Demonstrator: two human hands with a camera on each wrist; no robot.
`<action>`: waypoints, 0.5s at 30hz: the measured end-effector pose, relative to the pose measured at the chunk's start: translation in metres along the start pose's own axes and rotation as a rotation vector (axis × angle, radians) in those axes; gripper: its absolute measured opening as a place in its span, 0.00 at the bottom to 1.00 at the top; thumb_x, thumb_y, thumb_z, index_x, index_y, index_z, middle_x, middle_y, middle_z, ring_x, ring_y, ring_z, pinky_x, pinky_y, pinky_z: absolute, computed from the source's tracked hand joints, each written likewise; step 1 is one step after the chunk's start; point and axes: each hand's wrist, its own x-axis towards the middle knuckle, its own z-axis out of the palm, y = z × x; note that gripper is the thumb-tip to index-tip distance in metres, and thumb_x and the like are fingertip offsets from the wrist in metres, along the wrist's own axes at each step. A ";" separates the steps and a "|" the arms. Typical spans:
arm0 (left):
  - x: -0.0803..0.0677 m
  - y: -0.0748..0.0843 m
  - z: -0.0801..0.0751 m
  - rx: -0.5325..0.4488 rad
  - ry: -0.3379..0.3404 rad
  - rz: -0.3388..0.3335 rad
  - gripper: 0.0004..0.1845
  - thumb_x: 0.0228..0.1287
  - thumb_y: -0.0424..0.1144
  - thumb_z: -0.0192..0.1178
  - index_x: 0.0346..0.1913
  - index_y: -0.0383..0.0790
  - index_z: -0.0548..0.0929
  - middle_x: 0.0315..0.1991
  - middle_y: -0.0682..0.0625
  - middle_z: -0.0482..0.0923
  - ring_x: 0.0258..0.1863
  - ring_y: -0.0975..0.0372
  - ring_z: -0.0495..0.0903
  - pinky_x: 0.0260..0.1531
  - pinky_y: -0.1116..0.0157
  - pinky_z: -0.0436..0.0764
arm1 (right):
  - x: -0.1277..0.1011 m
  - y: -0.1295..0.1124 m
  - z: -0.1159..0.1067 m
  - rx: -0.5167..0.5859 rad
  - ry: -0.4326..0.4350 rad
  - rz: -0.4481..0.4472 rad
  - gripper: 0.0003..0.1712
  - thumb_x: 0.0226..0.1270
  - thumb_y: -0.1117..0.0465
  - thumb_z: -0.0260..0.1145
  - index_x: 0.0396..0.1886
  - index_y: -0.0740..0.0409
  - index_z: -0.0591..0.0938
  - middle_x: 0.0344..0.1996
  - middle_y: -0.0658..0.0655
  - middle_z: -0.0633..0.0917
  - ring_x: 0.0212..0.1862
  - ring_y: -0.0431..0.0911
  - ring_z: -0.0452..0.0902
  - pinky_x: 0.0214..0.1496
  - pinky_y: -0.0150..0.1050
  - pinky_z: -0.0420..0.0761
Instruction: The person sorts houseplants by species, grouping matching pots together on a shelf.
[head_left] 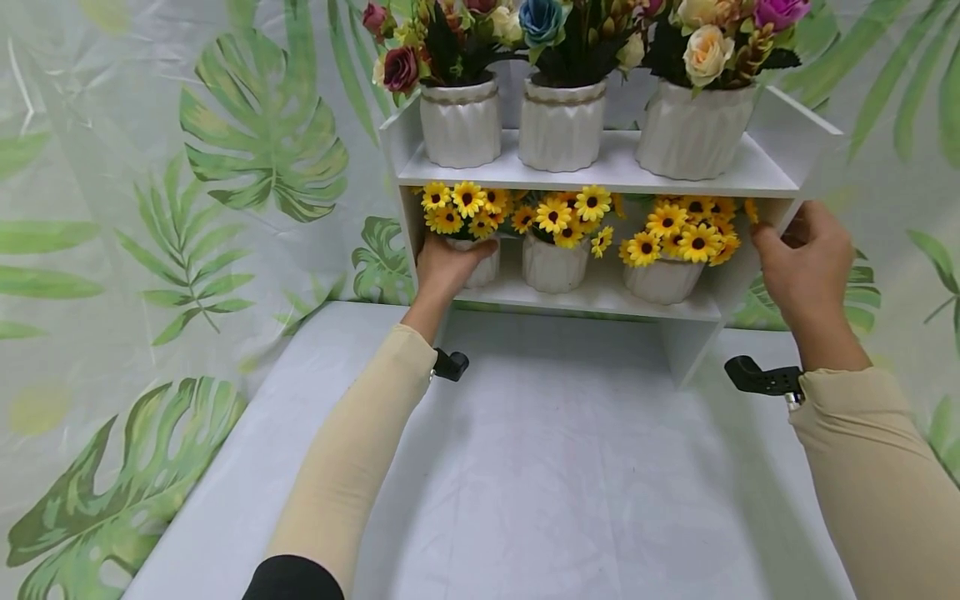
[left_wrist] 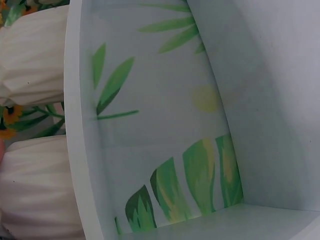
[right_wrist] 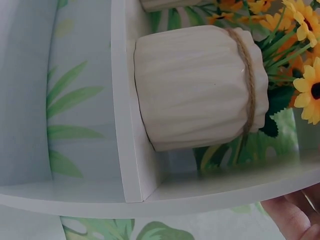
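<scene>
A white two-tier shelf (head_left: 600,171) stands against the leaf-print backdrop. Its lower tier holds white ribbed pots of yellow sunflowers. My left hand (head_left: 447,268) grips the leftmost sunflower pot (head_left: 483,265), thumb across its front; its other fingers are mostly hidden. At the right end, my right hand (head_left: 813,254) holds the shelf's side panel (right_wrist: 210,202), with the thumb at the front edge and the fingers on the outer side. The middle sunflower pot (head_left: 555,265) and the right sunflower pot (head_left: 663,279) sit between the hands.
On the top tier stand three larger white pots, left (head_left: 461,125), middle (head_left: 562,125) and right (head_left: 697,129), with artificial roses. A white-covered table (head_left: 570,467) spreads in front. Black wrist cameras (head_left: 761,377) stick out from both wrists, near the shelf's lower front.
</scene>
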 end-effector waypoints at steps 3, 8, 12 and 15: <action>-0.002 0.000 0.001 -0.007 0.010 0.003 0.52 0.53 0.59 0.71 0.76 0.44 0.57 0.73 0.45 0.66 0.72 0.52 0.67 0.71 0.54 0.68 | 0.000 0.001 0.000 0.008 -0.013 0.003 0.29 0.71 0.46 0.55 0.71 0.37 0.70 0.70 0.51 0.75 0.62 0.40 0.74 0.70 0.47 0.75; -0.012 0.002 0.005 -0.042 0.040 -0.010 0.53 0.54 0.58 0.70 0.77 0.43 0.53 0.74 0.44 0.64 0.73 0.50 0.65 0.72 0.52 0.68 | 0.002 0.003 -0.005 0.026 -0.032 0.001 0.28 0.70 0.48 0.58 0.69 0.39 0.71 0.61 0.48 0.79 0.53 0.37 0.75 0.44 0.23 0.80; -0.026 0.002 0.003 -0.063 0.011 -0.035 0.55 0.58 0.56 0.68 0.79 0.42 0.46 0.77 0.43 0.57 0.76 0.49 0.61 0.73 0.51 0.66 | 0.001 0.005 -0.013 0.076 -0.106 0.013 0.29 0.70 0.49 0.60 0.70 0.41 0.70 0.55 0.43 0.78 0.52 0.37 0.75 0.32 0.15 0.75; -0.044 -0.003 -0.004 -0.089 -0.027 -0.043 0.53 0.62 0.55 0.65 0.80 0.43 0.43 0.80 0.44 0.49 0.78 0.51 0.54 0.75 0.51 0.62 | -0.006 0.007 -0.020 0.107 -0.206 0.015 0.29 0.72 0.49 0.59 0.71 0.44 0.68 0.51 0.38 0.76 0.52 0.35 0.75 0.33 0.16 0.78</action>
